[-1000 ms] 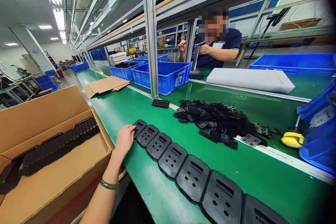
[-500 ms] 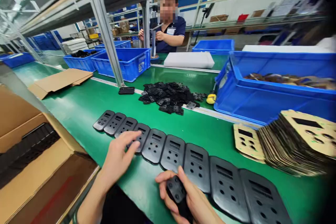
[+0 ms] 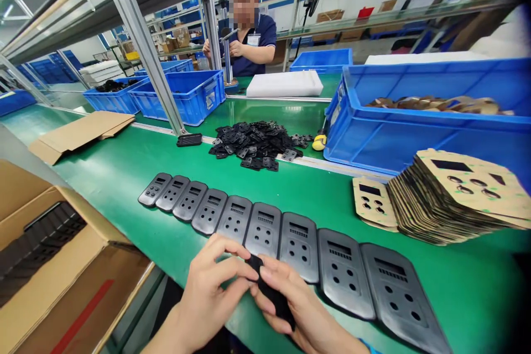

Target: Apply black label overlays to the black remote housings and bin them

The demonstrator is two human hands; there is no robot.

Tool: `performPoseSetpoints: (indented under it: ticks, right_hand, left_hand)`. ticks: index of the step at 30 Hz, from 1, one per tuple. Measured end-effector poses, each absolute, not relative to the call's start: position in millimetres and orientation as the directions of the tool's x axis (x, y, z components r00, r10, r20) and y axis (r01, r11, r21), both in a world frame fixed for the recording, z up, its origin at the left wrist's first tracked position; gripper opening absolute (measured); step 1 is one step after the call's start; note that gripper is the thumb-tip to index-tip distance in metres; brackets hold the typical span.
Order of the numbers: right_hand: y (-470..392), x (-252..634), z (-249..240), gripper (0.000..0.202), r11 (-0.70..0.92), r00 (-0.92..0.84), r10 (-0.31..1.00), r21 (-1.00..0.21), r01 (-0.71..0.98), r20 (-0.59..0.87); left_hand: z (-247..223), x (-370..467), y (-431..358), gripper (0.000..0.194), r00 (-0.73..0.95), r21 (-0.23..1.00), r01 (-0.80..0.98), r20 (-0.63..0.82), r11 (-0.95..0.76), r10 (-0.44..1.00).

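My right hand (image 3: 296,296) is wrapped round a small stack of black four-button pads (image 3: 274,300), held above the near edge of the green bench. With bent fingers, my left hand (image 3: 215,279) pinches the upper end of that stack. Whether one pad is separated there I cannot tell. Just beyond both hands, a slanting row of several black plastic device covers (image 3: 265,232) lies face up, each with a slot and button holes. The cover at the far left (image 3: 155,189) has pads showing in its holes. Farther back lies a loose heap of black pads (image 3: 253,142).
On the right stand a stack of tan-backed panels (image 3: 448,199) and a big blue bin (image 3: 415,138). An open carton (image 3: 78,282) holding black parts is at the left. Flat cardboard (image 3: 78,131) and a metal post (image 3: 139,44) stand beyond. A co-worker (image 3: 259,38) works across the bench.
My left hand has moved right, from over the row of covers to the stack in my right hand. The whole view has shifted slightly.
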State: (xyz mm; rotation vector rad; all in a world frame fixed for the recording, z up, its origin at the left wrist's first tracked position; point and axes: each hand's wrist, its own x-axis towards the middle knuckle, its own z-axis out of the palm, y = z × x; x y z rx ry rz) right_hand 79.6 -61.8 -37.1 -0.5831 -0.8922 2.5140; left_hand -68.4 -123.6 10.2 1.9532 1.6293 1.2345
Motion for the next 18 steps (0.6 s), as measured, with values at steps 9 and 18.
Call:
performPoseSetpoints:
  ticks: [9,18]
  right_hand:
    - [-66,80,-43,0.033,-0.561,-0.805,0.531,-0.822,-0.099,-0.265]
    - [-69,80,-40,0.037,-0.506,-0.793,0.511,-0.862,0.033,-0.331]
  left_hand:
    - [4,-72,-133,0.026,-0.207,0.941,0.336,0.034,0.038,0.978]
    - [5,-148,-96,0.021,-0.498,0.650,0.734,0.317,0.197,0.807]
